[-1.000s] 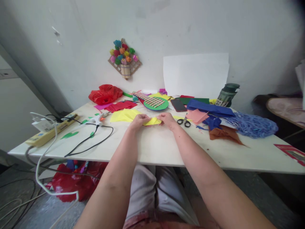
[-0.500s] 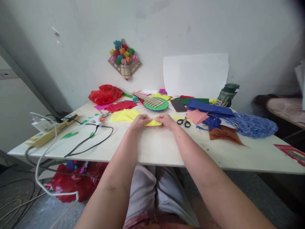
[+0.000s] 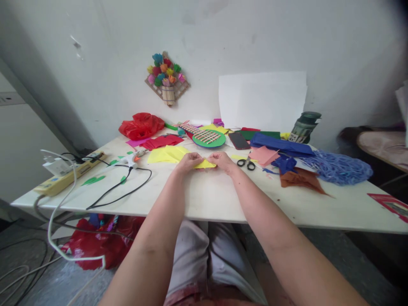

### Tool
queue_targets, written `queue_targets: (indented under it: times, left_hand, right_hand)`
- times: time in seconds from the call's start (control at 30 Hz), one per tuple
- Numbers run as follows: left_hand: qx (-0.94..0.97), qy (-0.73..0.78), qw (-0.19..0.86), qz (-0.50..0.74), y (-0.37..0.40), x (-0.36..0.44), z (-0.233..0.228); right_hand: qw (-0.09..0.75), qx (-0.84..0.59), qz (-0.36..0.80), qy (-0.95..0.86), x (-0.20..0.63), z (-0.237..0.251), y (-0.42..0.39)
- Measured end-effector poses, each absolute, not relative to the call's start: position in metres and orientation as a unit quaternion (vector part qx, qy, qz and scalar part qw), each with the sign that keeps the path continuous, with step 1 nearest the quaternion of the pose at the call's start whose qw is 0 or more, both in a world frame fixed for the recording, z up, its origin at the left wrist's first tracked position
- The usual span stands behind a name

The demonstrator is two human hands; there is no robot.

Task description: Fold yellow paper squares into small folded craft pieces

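Between my two hands is a small piece of yellow crepe paper (image 3: 205,163), pinched from both sides just above the white table (image 3: 210,195). My left hand (image 3: 190,160) is closed on its left part, thumb toward the middle. On the opposite side my right hand (image 3: 222,161) grips the right part, its fingers close to the left ones. A larger yellow sheet (image 3: 167,154) lies just left of my left hand. Black-handled scissors (image 3: 245,164) rest to the right of my right hand. Behind my hands lies a green round piece (image 3: 208,138) with a lattice of sticks on it.
Left of my arms are a glue gun (image 3: 129,160) with a looping cord and a power strip (image 3: 68,174). At right lie a phone (image 3: 239,140), pink paper squares (image 3: 264,155), blue folded paper (image 3: 280,144), blue yarn (image 3: 339,167) and a bottle (image 3: 304,127).
Both hands keep their pinch on the yellow paper, almost in the same place. The paper's lower edge between them has shifted very slightly.
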State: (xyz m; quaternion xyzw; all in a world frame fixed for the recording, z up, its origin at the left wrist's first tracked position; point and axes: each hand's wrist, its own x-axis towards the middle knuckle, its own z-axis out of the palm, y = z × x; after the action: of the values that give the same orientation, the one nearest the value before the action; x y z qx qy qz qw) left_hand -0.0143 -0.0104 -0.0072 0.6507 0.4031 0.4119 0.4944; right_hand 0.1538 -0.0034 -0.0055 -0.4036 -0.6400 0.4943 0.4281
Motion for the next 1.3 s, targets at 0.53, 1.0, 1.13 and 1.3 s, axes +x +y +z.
queue_targets:
  times: [0.53, 1.0, 1.13, 1.3]
  left_hand:
    - [0.63, 0.402, 0.514, 0.42, -0.0132, -0.0122, -0.0038]
    - [0.605, 0.449, 0.49, 0.439, -0.0081, -0.016, -0.0075]
    - [0.616, 0.444, 0.478, 0.442, -0.0086, -0.0156, -0.0066]
    - [0.63, 0.448, 0.476, 0.42, -0.0103, -0.0135, -0.006]
  right_hand:
    - [0.421, -0.405, 0.494, -0.644, 0.155, -0.0029, -0.005]
    - [0.454, -0.399, 0.487, -0.63, 0.1582, -0.0009, -0.0032]
    - [0.441, -0.398, 0.505, -0.627, 0.159, -0.0005, -0.0053]
    - [0.416, -0.416, 0.506, -0.631, 0.1564, -0.0026, -0.006]
